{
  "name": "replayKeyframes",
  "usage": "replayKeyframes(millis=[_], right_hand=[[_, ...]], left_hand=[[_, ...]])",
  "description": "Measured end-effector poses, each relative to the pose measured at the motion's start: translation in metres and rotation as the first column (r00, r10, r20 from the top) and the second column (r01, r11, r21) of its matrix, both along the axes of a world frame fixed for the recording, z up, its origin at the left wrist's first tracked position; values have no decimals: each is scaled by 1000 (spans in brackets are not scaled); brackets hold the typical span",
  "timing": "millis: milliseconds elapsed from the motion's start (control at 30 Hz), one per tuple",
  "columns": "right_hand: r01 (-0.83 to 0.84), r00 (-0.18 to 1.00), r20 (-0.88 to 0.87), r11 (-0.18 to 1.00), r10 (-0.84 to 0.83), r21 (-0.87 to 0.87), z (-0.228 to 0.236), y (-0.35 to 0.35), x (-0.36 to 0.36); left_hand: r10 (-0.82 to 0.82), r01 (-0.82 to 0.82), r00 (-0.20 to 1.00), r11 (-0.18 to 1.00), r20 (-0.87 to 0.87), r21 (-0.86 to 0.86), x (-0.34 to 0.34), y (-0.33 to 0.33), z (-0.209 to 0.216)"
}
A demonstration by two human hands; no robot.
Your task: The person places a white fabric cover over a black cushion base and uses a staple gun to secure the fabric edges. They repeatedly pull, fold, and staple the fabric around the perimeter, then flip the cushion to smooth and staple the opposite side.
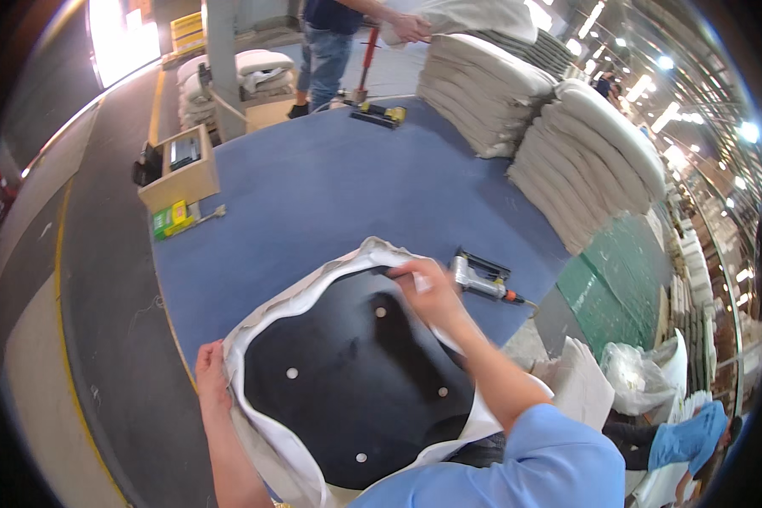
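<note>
A black seat panel [339, 364] with several pale round spots lies in front of me, its rim wrapped by a white and beige fabric cover [267, 311]. My left hand [214, 378] grips the cover at its left edge, fingers curled at the outer side. At the far right part of the rim, my right hand [427, 292] is closed on the cover's folded edge, slightly blurred. Just beyond that hand, a silver and black staple gun [480, 277] lies on the blue table [305, 195], its hose running off to the right.
At the table's left edge stand a wooden box [180, 173] and a green-yellow carton [172, 219]. Another staple gun [379, 114] lies at the far side, near a standing person [323, 55]. Tall stacks of pale padded covers [584, 157] line the right. Another person [686, 440] is at lower right.
</note>
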State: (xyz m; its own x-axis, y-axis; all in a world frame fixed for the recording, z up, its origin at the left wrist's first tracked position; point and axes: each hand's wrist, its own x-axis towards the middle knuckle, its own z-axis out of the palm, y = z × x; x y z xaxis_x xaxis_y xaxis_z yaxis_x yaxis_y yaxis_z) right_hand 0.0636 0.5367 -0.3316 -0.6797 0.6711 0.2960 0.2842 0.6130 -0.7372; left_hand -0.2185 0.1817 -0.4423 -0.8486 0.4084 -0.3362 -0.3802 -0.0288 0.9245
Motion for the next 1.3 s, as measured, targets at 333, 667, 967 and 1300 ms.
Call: replayKeyframes(millis=[333,667,967,1300], right_hand=[[32,860,476,950,-184,310,-59,114,126],[36,778,612,962,143,-270,47,137,69],[-434,809,166,763,564,-479,148,-54,-109],[-359,592,281,560,755,-747,82,-181,-220]], left_hand=[[-65,65,998,997,1,-40,3,6,9],[-27,21,998,996,-62,-91,16,0,6],[-17,-4,988,990,-156,-139,13,10,0],[-59,26,987,975,-147,-219,22,-3,20]])
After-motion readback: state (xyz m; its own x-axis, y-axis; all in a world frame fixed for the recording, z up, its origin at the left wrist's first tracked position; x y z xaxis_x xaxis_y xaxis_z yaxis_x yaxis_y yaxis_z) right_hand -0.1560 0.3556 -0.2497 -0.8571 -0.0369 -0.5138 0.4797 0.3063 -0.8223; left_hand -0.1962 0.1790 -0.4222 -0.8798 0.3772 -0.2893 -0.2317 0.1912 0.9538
